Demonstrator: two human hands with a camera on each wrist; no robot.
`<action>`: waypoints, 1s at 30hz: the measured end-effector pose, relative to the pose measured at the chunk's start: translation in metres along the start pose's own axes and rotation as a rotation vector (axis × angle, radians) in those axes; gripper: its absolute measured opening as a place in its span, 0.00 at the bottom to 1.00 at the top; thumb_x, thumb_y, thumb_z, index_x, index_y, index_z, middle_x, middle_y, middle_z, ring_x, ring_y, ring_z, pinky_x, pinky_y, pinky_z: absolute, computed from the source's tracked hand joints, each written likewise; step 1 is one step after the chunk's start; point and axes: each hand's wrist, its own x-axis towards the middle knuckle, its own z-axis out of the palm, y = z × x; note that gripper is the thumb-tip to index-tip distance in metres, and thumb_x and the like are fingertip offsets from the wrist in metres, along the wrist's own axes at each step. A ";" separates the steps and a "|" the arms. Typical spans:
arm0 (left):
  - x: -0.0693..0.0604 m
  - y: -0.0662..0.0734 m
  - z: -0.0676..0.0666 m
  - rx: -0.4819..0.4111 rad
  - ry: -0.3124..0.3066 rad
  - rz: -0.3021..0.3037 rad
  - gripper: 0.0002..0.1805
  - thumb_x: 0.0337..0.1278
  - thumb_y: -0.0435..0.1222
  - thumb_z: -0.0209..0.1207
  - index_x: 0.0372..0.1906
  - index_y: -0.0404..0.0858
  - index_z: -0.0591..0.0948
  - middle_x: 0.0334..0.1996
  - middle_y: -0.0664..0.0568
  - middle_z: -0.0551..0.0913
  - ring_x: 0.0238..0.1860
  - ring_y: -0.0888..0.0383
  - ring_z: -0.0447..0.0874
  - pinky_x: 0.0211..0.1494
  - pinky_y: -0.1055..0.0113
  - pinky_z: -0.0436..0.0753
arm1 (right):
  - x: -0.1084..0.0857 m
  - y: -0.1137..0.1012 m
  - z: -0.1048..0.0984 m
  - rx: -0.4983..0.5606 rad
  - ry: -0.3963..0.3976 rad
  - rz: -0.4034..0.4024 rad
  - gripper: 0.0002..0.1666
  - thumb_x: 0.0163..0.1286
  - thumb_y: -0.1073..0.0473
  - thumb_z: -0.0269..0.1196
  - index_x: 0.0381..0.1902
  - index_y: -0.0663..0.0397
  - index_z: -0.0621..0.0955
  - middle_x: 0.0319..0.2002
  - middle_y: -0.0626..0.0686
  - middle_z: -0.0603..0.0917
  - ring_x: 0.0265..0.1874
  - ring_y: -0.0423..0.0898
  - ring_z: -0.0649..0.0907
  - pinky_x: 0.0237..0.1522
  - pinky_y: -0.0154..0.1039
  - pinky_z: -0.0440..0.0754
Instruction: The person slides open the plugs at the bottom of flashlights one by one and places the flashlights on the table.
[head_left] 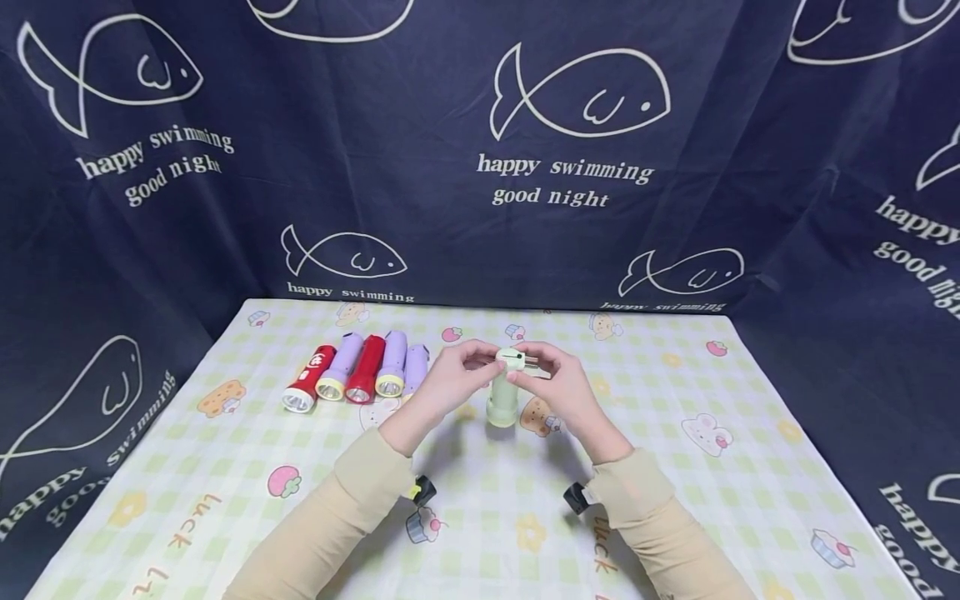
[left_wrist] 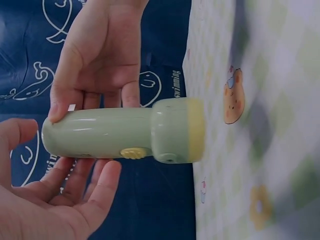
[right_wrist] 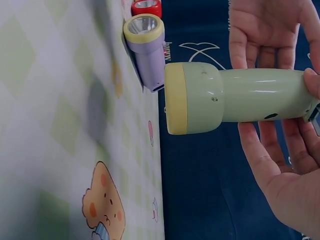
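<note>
A light green flashlight (head_left: 502, 404) with a yellow rim is upright, lens end down toward the tablecloth. My left hand (head_left: 450, 379) holds it from the left, its thumb near the tail end. From the other side, my right hand (head_left: 561, 385) grips it, with the thumb against the tail. Two metal plug prongs (head_left: 532, 361) stick out there toward the right. In the left wrist view a round yellow button (left_wrist: 135, 153) shows on the flashlight body. Fingers of both hands pass behind the body in the wrist views. The lens face is hidden.
Left of my hands lies a row of red and purple flashlights, including a red flashlight (head_left: 308, 381) at the far left and a purple flashlight (head_left: 392, 358). The checkered tablecloth (head_left: 705, 517) ends at a dark blue fish-print curtain (head_left: 435, 125).
</note>
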 end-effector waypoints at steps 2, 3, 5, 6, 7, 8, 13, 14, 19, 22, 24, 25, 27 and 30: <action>0.000 -0.003 0.001 -0.003 -0.003 0.029 0.19 0.54 0.38 0.64 0.51 0.37 0.80 0.45 0.48 0.84 0.44 0.56 0.82 0.48 0.65 0.82 | 0.001 -0.001 -0.002 -0.006 0.016 0.003 0.25 0.55 0.56 0.72 0.51 0.54 0.80 0.52 0.53 0.82 0.47 0.40 0.81 0.61 0.51 0.69; 0.000 -0.004 0.001 -0.007 -0.004 0.039 0.20 0.53 0.38 0.65 0.52 0.38 0.79 0.45 0.49 0.84 0.45 0.56 0.82 0.49 0.65 0.82 | 0.001 -0.002 -0.002 -0.011 0.022 0.009 0.25 0.55 0.56 0.71 0.51 0.53 0.80 0.52 0.52 0.82 0.47 0.40 0.81 0.61 0.49 0.68; 0.000 -0.005 0.002 -0.023 -0.008 0.061 0.23 0.51 0.37 0.66 0.54 0.38 0.78 0.47 0.49 0.83 0.47 0.55 0.82 0.50 0.65 0.82 | 0.001 -0.004 -0.004 -0.011 0.030 0.021 0.25 0.55 0.55 0.71 0.52 0.53 0.80 0.53 0.52 0.81 0.48 0.41 0.80 0.62 0.48 0.67; 0.000 -0.006 0.003 -0.033 -0.010 0.069 0.23 0.50 0.36 0.67 0.54 0.38 0.78 0.47 0.48 0.83 0.47 0.55 0.82 0.50 0.65 0.82 | 0.002 -0.004 -0.004 -0.006 0.032 0.025 0.25 0.55 0.55 0.71 0.52 0.53 0.80 0.53 0.53 0.81 0.48 0.42 0.80 0.62 0.49 0.68; 0.000 -0.007 0.003 -0.040 -0.011 0.080 0.24 0.50 0.35 0.67 0.55 0.37 0.77 0.48 0.48 0.83 0.48 0.54 0.82 0.50 0.64 0.82 | 0.002 -0.005 -0.005 0.000 0.033 0.031 0.26 0.55 0.56 0.71 0.52 0.54 0.80 0.52 0.53 0.81 0.49 0.42 0.79 0.62 0.49 0.69; 0.000 -0.008 0.004 -0.050 -0.009 0.088 0.25 0.49 0.34 0.67 0.55 0.37 0.77 0.48 0.47 0.82 0.48 0.54 0.81 0.51 0.64 0.82 | 0.002 -0.005 -0.005 0.009 0.034 0.039 0.26 0.56 0.56 0.71 0.52 0.54 0.79 0.52 0.53 0.81 0.49 0.43 0.79 0.61 0.48 0.70; 0.001 -0.015 0.008 -0.064 -0.005 0.160 0.27 0.47 0.30 0.67 0.56 0.35 0.75 0.49 0.44 0.81 0.48 0.52 0.80 0.54 0.61 0.80 | 0.002 -0.007 -0.006 0.092 0.033 0.081 0.25 0.57 0.60 0.70 0.53 0.59 0.78 0.52 0.57 0.81 0.49 0.44 0.80 0.50 0.43 0.82; 0.001 -0.016 0.009 -0.064 -0.004 0.172 0.28 0.47 0.29 0.67 0.56 0.35 0.74 0.49 0.44 0.81 0.48 0.51 0.80 0.54 0.60 0.80 | 0.002 -0.007 -0.006 0.106 0.031 0.086 0.25 0.57 0.60 0.69 0.53 0.60 0.78 0.52 0.58 0.81 0.49 0.44 0.80 0.48 0.42 0.83; 0.001 -0.019 0.015 -0.050 0.004 0.196 0.31 0.46 0.29 0.68 0.58 0.37 0.72 0.51 0.45 0.79 0.49 0.52 0.79 0.52 0.59 0.81 | 0.002 -0.008 -0.006 0.153 0.033 0.104 0.25 0.59 0.61 0.68 0.54 0.63 0.76 0.52 0.60 0.80 0.47 0.42 0.82 0.44 0.41 0.85; 0.002 -0.020 0.018 -0.046 0.013 0.192 0.32 0.45 0.28 0.68 0.59 0.39 0.71 0.51 0.46 0.78 0.49 0.52 0.79 0.49 0.62 0.82 | 0.002 -0.008 -0.006 0.169 0.038 0.115 0.26 0.59 0.61 0.68 0.54 0.64 0.76 0.51 0.60 0.80 0.46 0.42 0.83 0.44 0.41 0.85; 0.002 -0.022 0.019 -0.048 0.021 0.189 0.33 0.44 0.28 0.69 0.59 0.39 0.71 0.51 0.46 0.78 0.48 0.52 0.78 0.48 0.64 0.82 | 0.003 -0.008 -0.006 0.181 0.037 0.122 0.26 0.59 0.61 0.68 0.54 0.64 0.76 0.51 0.59 0.80 0.46 0.41 0.83 0.44 0.41 0.85; 0.003 -0.023 0.020 -0.051 0.023 0.186 0.33 0.44 0.28 0.69 0.59 0.40 0.71 0.50 0.46 0.78 0.48 0.52 0.78 0.48 0.64 0.82 | 0.003 -0.007 -0.006 0.187 0.040 0.125 0.25 0.59 0.61 0.68 0.53 0.64 0.76 0.50 0.58 0.80 0.46 0.41 0.83 0.43 0.41 0.85; 0.003 -0.024 0.021 -0.056 0.025 0.189 0.33 0.43 0.28 0.69 0.59 0.40 0.71 0.50 0.45 0.78 0.48 0.52 0.78 0.49 0.63 0.82 | 0.003 -0.005 -0.006 0.197 0.046 0.128 0.25 0.59 0.61 0.68 0.53 0.64 0.76 0.50 0.58 0.81 0.45 0.41 0.83 0.43 0.41 0.85; 0.004 -0.027 0.022 -0.060 0.026 0.189 0.33 0.44 0.28 0.69 0.59 0.40 0.71 0.50 0.44 0.78 0.48 0.50 0.78 0.50 0.59 0.82 | 0.002 -0.003 -0.005 0.211 0.052 0.128 0.25 0.59 0.62 0.68 0.53 0.64 0.76 0.49 0.57 0.81 0.45 0.41 0.83 0.42 0.42 0.85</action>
